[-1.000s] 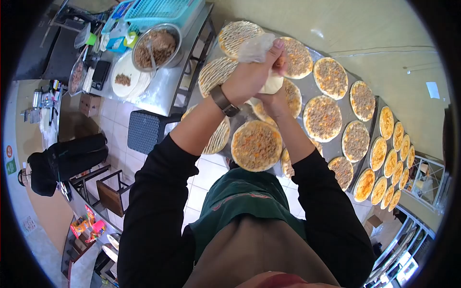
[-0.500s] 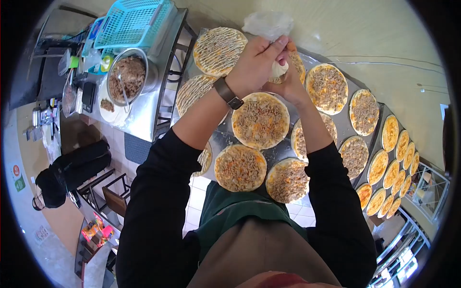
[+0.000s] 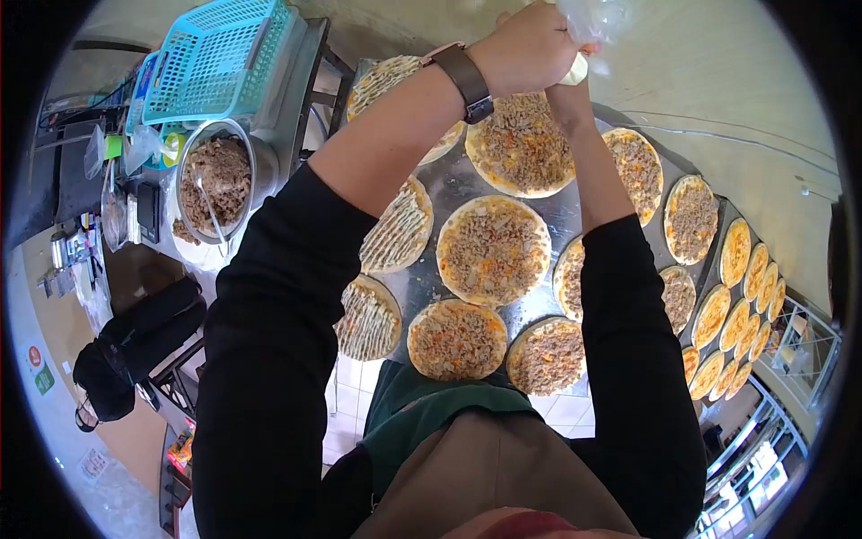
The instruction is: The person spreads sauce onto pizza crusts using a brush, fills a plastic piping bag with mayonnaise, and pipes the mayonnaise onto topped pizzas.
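Observation:
My left hand (image 3: 528, 49), with a watch (image 3: 462, 79) on its wrist, is closed round a clear plastic bag (image 3: 594, 20) with a pale filling (image 3: 575, 70). Just below it, my right hand (image 3: 567, 101) grips the lower part of the bag, its fingers mostly hidden. Under my hands is a flat round (image 3: 521, 144) topped with crumbly brown meat. Nearer my body lie more such rounds (image 3: 494, 251) on the dark metal table (image 3: 438, 193). Rounds striped with pale sauce (image 3: 395, 225) are at the table's left side.
A metal bowl (image 3: 256, 171) of brown filling with a spoon stands on the left table, near a turquoise basket (image 3: 215, 63). Several orange-topped rounds (image 3: 714, 314) lie farther right. A person in black (image 3: 135, 350) is at the far left. A wall borders the table's far side.
Both hands have moved up and to the right in the view with the bag. The tables have shifted in view, and more of the topped rounds near my body now shows.

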A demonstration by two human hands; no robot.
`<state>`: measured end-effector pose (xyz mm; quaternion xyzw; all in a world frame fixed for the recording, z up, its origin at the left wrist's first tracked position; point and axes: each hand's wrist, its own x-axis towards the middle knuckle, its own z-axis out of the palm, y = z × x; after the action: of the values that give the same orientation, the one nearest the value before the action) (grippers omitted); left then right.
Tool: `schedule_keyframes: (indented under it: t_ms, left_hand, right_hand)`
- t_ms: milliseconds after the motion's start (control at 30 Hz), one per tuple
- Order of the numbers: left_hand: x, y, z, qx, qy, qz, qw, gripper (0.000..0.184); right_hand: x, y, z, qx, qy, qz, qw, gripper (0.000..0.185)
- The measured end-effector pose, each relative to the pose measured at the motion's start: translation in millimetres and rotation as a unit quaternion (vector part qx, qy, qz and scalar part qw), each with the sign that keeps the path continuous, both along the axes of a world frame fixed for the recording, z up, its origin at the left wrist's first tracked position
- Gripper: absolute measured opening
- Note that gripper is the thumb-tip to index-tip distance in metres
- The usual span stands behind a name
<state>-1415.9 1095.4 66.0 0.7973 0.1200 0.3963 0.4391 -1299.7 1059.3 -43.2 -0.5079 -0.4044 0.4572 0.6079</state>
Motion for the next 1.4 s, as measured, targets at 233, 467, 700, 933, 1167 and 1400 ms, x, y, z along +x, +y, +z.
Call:
schedule_keyframes:
  t_ms: [233,467,700,933,1167,1400]
  left_hand:
    - [4.7,33.0,-45.1,0.102,0.005,0.014,0.995,0.033]
    - [29.9,31.0,-69.6,-0.106,0.138,0.052,0.983,0.022]
    - [1.2,22.6,-33.4,-0.235,0.178,0.018,0.955,0.022]
    - [23.2,30.2,-60.2,0.022,0.100,0.025,0.994,0.023]
    - [9.7,33.4,-35.6,0.325,0.057,-0.012,0.944,0.030]
    - [3.4,18.6,-31.7,0.293,0.041,0.015,0.955,0.024]
  right_hand:
    - [-17.4,27.4,-37.1,0.081,0.120,-0.034,0.989,0.032]
    - [17.3,35.6,-48.3,0.070,0.146,-0.064,0.985,0.014]
    - [-9.8,43.6,-70.5,0.217,-0.424,-0.122,0.871,0.043]
    - [14.6,30.5,-56.4,0.066,0.134,-0.051,0.987,0.031]
    - [40.4,22.9,-42.2,0.005,0.084,-0.030,0.996,0.028]
    - [11.7,9.6,-33.1,0.021,0.068,-0.033,0.997,0.026]
